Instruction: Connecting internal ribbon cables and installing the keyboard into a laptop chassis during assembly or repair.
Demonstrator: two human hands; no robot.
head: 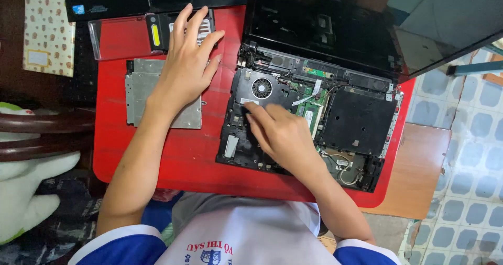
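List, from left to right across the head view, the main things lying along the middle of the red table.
Silver metal drive → left hand → cooling fan → right hand → green circuit board → black cover panel → red table edge.

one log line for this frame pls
left hand: flat on battery pack, above metal drive | right hand: fingertips inside opened laptop base, near fan | surface: red table

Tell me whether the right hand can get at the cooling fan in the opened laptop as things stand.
Probably yes. The right hand already rests inside the opened laptop, fingertips just below the cooling fan. The fan lies uncovered, with nothing between it and the fingers. The left hand is off to the side, over the metal plate.
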